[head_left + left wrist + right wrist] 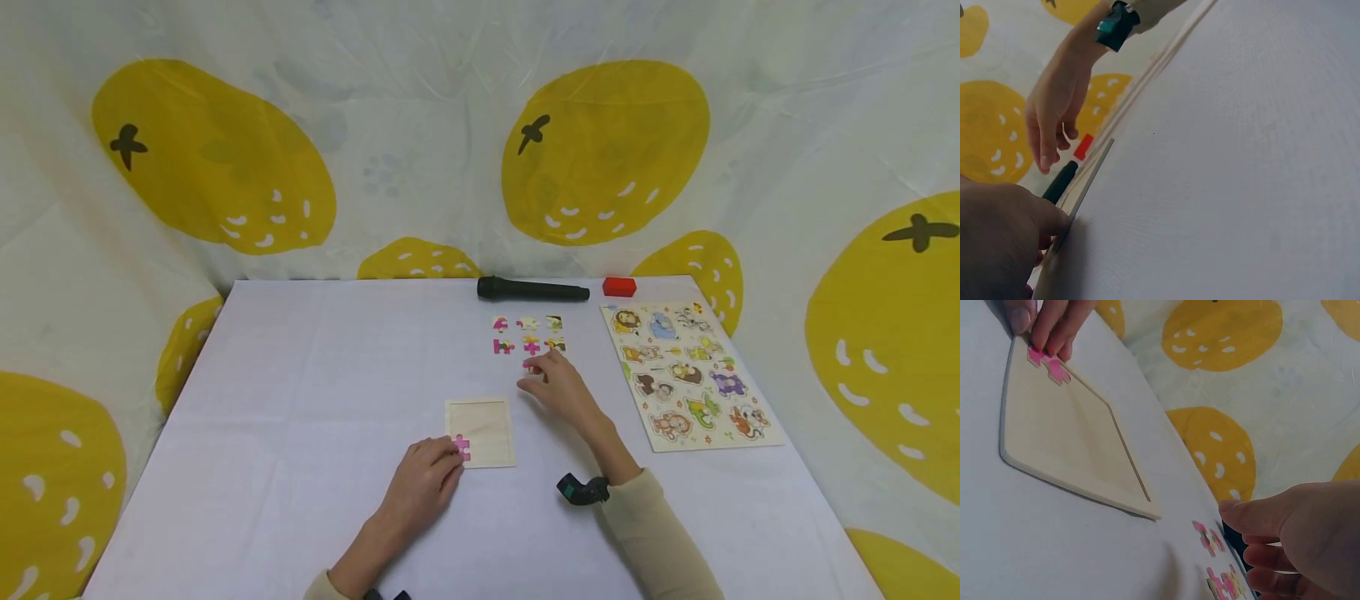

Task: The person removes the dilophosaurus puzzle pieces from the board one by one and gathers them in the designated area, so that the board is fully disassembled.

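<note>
A shallow wooden puzzle tray [513, 433] lies in front of me, one pink jigsaw piece [463, 450] set in its near left corner. My left hand [423, 481] holds that corner: the thumb is against the outer edge, and fingertips rest on the pink piece, as the right wrist view shows. Farther back, my right hand [561, 389] hovers at the near end of the loose jigsaw pieces [531, 344]. Its thumb and fingers stand apart, index fingertip close over a pink piece [527, 365] that is partly hidden.
A black microphone-shaped object [532, 289] lies along the table's back edge, a red block [618, 287] to its right. On the right lies a large animal puzzle board [693, 375]. A patterned curtain [420, 150] hangs behind the white table [300, 375].
</note>
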### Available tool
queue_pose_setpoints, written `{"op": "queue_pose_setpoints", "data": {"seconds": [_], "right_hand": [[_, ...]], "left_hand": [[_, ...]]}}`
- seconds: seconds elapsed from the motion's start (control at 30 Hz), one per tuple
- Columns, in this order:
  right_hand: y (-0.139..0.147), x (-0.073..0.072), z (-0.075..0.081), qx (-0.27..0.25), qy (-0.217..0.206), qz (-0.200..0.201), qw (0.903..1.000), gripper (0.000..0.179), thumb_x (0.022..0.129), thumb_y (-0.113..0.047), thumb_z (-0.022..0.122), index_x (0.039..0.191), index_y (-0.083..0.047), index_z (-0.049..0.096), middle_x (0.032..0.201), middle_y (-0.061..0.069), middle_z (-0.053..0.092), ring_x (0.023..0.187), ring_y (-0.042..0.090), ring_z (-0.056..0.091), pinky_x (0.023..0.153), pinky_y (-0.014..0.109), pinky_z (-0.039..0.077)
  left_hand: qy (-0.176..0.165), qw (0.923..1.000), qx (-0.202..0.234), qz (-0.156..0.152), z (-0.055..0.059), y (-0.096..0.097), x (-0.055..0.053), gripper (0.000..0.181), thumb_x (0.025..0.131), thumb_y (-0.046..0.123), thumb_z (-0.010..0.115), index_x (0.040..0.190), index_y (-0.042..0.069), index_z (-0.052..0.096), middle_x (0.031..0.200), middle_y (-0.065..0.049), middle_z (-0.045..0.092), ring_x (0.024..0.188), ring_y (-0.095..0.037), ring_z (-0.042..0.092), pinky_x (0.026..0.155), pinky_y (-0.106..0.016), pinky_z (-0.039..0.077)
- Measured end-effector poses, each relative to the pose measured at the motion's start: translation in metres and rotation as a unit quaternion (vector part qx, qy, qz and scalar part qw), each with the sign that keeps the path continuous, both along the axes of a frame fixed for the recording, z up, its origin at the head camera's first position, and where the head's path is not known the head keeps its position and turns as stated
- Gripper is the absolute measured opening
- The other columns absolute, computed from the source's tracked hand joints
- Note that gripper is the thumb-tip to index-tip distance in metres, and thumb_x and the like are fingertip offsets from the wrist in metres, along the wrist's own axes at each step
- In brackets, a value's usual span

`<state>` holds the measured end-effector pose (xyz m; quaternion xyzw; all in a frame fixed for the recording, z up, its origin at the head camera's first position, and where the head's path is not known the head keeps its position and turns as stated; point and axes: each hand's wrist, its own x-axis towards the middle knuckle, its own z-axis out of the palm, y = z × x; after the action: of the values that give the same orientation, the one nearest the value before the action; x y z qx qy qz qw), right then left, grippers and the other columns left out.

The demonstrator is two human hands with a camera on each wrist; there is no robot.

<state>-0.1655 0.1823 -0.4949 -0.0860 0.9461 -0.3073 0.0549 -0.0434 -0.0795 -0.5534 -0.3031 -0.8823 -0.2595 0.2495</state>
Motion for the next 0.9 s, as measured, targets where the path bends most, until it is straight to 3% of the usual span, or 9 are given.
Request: {"op": "queue_pose_setpoints", "data": {"seconds": [0.27,0.5,0.63,0.9], "right_hand": [[-0.02,0.017,0.001,-0.001,-0.008,0.018,0.9998,0.042,0.089,-0.03,0.077,0.125,-0.01,0.068,0.104,0.005,0.063,0.09,0.017,0.055,0.076,0.026,0.052],[-0.035,0.031,0.001,-0.005,-0.008,0.046,0.9989,0.04,0.089,-0.027,0.077,0.122,-0.008,0.069,0.099,0.002,0.063,0.085,0.013,0.055,0.075,0.024,0.052],[-0.044,0.038,0.0,-0.004,-0.004,0.076,0.9971,0.038,0.089,-0.026,0.076,0.121,-0.008,0.07,0.097,0.0,0.062,0.083,0.011,0.054,0.073,0.022,0.051],[-0.057,0.054,-0.005,-0.005,0.02,0.138,0.9903,0.029,0.09,-0.022,0.075,0.114,-0.006,0.072,0.096,0.0,0.061,0.081,0.009,0.051,0.072,0.022,0.048]], "left_hand": [[-0.014,0.9996,0.02,0.012,-0.001,-0.002,0.0,0.024,0.077,0.009,0.082,0.099,0.006,0.075,0.106,-0.009,0.068,0.099,-0.025,0.065,0.087,-0.041,0.055],[-0.028,0.9982,0.001,0.052,-0.001,-0.004,0.0,0.044,0.075,0.021,0.086,0.112,0.002,0.073,0.115,-0.014,0.067,0.109,-0.032,0.067,0.098,-0.052,0.054],[-0.034,0.997,-0.008,0.069,0.0,-0.004,-0.001,0.05,0.075,0.028,0.087,0.114,-0.001,0.071,0.118,-0.017,0.068,0.116,-0.036,0.066,0.101,-0.058,0.051],[-0.071,0.9932,-0.029,0.088,0.0,-0.003,0.0,0.054,0.078,0.033,0.085,0.115,-0.003,0.071,0.122,-0.018,0.069,0.121,-0.035,0.065,0.105,-0.056,0.048]]}}
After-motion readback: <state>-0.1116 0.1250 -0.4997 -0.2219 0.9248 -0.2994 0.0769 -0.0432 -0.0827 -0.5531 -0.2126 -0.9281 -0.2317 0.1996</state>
